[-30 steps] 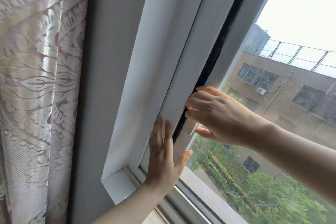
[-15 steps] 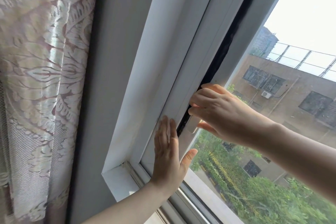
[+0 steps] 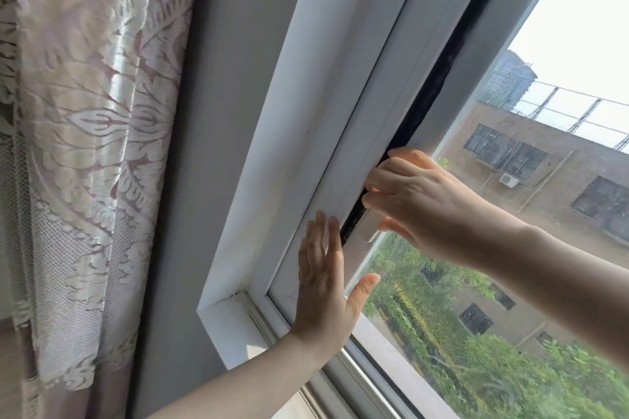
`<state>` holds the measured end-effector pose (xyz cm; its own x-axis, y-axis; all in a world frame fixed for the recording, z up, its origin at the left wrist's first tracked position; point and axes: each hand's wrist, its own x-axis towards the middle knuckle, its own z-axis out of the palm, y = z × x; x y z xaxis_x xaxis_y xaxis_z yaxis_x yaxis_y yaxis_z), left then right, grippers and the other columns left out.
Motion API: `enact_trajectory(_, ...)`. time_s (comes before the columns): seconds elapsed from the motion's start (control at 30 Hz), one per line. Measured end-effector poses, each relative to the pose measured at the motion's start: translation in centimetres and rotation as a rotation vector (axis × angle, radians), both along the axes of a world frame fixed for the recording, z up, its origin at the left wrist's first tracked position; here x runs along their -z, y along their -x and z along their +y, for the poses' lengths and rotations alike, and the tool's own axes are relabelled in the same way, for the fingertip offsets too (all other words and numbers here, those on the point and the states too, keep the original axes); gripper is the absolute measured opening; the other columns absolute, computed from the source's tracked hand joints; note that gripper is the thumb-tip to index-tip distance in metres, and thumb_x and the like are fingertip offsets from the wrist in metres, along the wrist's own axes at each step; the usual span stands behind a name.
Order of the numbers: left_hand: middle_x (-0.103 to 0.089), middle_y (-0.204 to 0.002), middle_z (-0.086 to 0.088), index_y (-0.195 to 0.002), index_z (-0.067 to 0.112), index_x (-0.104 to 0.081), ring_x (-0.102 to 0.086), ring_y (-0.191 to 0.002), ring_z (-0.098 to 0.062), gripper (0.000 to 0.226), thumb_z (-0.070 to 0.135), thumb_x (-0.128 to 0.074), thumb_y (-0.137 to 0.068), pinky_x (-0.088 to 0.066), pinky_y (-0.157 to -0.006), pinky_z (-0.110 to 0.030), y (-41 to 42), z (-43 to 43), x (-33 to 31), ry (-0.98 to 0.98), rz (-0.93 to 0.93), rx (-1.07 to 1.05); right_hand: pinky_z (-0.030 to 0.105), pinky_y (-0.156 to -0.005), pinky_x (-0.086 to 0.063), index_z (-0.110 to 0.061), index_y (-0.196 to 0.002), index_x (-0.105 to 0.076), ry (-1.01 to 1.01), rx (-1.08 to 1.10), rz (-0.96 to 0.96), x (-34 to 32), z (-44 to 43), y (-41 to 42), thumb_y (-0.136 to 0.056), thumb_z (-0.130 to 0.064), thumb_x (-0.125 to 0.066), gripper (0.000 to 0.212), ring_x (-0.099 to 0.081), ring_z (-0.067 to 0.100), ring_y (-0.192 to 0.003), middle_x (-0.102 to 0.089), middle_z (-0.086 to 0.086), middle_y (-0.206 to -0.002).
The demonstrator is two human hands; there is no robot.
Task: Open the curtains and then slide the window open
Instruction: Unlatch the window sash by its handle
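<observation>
The patterned pink-and-cream curtain [image 3: 85,153] hangs drawn aside at the left. A white window frame [image 3: 306,85] runs diagonally up the view, with the sliding sash [image 3: 476,54] beside it and a narrow dark gap [image 3: 429,88] between them. My left hand [image 3: 326,286] lies flat, fingers together, against the frame's lower part. My right hand [image 3: 418,201] curls over the sash edge at the gap, fingers around a small white handle [image 3: 369,226].
A grey wall strip [image 3: 211,112] separates curtain and frame. The white sill corner [image 3: 231,320] and bottom track [image 3: 360,381] lie below my left wrist. Through the glass are a brown building [image 3: 544,160] and green trees [image 3: 493,367].
The view has drifted slightly, so the frame and both hands sit a little further right. My right hand's grip on the sash edge looks the same; the gap's width shows no clear change.
</observation>
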<state>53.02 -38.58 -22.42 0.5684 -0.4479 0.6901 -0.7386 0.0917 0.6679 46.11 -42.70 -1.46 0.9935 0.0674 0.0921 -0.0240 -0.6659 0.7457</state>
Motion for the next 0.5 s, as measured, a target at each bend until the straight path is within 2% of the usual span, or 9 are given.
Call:
enact_trajectory(0.23,-0.006,-0.16,-0.01,-0.15,0.009,-0.01,0.001,-0.148,-0.021,0.084,0.06,-0.039,-0.09,-0.012,-0.119,-0.04,0.0,0.2,-0.1,0.014,0.006,0.004,0.031,-0.102,-0.026,-0.022,-0.089,-0.069,-0.025,0.002,0.064,-0.5,-0.2,0.1,-0.08,-0.039,-0.051,0.026,-0.053,0.018,-0.097,-0.059,-0.008,-0.091)
enact_trajectory(0.37,-0.003,-0.16,-0.009,-0.151,0.01,-0.007,0.003,-0.148,-0.019,0.086,0.062,-0.037,-0.089,-0.014,-0.118,-0.044,0.1,0.2,-0.1,0.006,0.018,0.018,0.042,-0.109,-0.035,-0.026,-0.091,-0.069,-0.07,0.042,0.128,-0.6,0.0,1.0,-0.082,-0.045,-0.05,0.029,-0.053,0.015,-0.101,-0.059,-0.012,-0.094)
enact_trajectory(0.43,0.001,-0.161,-0.006,-0.151,0.013,-0.004,0.005,-0.148,-0.019,0.087,0.064,-0.036,-0.088,-0.02,-0.117,-0.045,0.0,0.2,-0.2,0.019,0.042,0.035,0.046,-0.117,-0.03,-0.029,-0.091,-0.071,-0.108,0.026,0.16,0.1,-0.1,2.5,-0.079,-0.049,-0.052,0.03,-0.056,0.011,-0.1,-0.06,-0.014,-0.094)
enact_trajectory(0.5,0.004,-0.16,-0.003,-0.151,0.016,-0.002,0.005,-0.148,-0.019,0.087,0.063,-0.038,-0.087,-0.027,-0.115,-0.045,-0.2,0.3,-0.2,0.033,0.056,0.041,0.044,-0.119,-0.025,-0.029,-0.09,-0.072,-0.118,0.006,0.156,0.7,0.0,3.2,-0.078,-0.046,-0.055,0.027,-0.058,0.011,-0.099,-0.061,-0.013,-0.093)
